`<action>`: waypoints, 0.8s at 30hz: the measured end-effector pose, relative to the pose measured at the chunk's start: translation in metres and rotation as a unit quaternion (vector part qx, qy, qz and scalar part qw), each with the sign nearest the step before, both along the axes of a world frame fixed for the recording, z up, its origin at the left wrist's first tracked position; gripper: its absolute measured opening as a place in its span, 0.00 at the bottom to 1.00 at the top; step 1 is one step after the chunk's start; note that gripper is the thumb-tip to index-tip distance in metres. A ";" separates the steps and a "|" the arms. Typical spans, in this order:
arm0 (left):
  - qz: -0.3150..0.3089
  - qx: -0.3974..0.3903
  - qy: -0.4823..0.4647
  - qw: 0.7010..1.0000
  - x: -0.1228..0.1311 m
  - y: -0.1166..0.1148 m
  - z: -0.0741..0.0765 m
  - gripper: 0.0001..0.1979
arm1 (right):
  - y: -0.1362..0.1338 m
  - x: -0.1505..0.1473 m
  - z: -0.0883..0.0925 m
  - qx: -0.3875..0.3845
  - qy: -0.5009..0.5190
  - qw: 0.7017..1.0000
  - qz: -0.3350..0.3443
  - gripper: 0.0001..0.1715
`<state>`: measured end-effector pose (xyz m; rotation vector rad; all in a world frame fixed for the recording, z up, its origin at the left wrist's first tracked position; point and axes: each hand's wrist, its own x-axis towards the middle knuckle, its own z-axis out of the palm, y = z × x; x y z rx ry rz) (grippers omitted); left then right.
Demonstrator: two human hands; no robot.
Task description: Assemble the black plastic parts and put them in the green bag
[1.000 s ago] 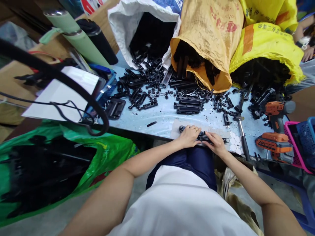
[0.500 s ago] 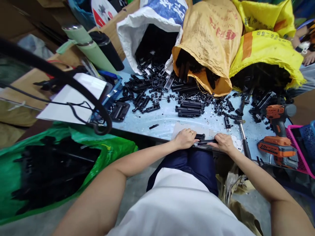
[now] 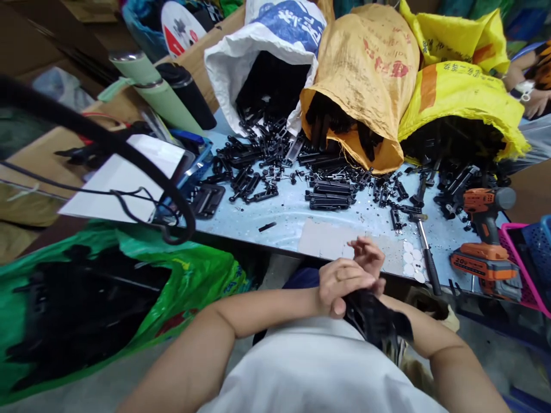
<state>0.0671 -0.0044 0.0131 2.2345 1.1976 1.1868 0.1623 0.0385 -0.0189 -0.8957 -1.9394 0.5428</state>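
Left hand: from my remote seat I see the bare left hand [image 3: 342, 282], a ring on one finger, its grip closed over the upper end of a long, black, motion-blurred part [image 3: 374, 321].
Right hand: the bare right hand [image 3: 368, 258] is just beyond the left one, fingers partly curled; some of it is covered, so I cannot tell whether its grip has hold of the part too.
Black part: I have it off the worktop, slanting down in front of the white shirt [image 3: 318, 367].
Light-blue worktop [image 3: 241, 229]: a flat, pale grey sheet [image 3: 321, 238] lies near its front edge, with round white discs [image 3: 413, 261] beside the sheet's right end; next come a hammer with a black handle [image 3: 430, 269] and an orange-and-black cordless drill [image 3: 486, 241].
Bars: long black bars [image 3: 331, 196] lie side by side beyond the sheet.
Sacks: a white woven sack [image 3: 219, 63], an orange-yellow woven sack [image 3: 365, 51] and a bright yellow sack [image 3: 456, 86] have their mouths towards me, dark pieces inside; small loose black pieces [image 3: 245, 155] spread before them.
Lower left: a green plastic bag [image 3: 206, 275] holds more black parts.
Far right: another person's hand [image 3: 538, 103] shows near the yellow sack.
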 end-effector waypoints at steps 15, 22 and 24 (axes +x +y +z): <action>0.140 0.014 0.301 0.943 -0.091 0.120 -0.048 0.18 | 0.255 -0.091 0.031 0.101 -0.410 0.898 0.126 0.21; 0.379 -0.045 0.207 0.901 -0.158 0.106 -0.039 0.17 | 0.252 -0.121 0.061 0.146 -0.478 0.862 0.087 0.12; 0.433 -0.088 0.199 0.875 -0.186 0.096 -0.045 0.14 | 0.233 -0.104 0.068 0.166 -0.461 0.866 0.101 0.13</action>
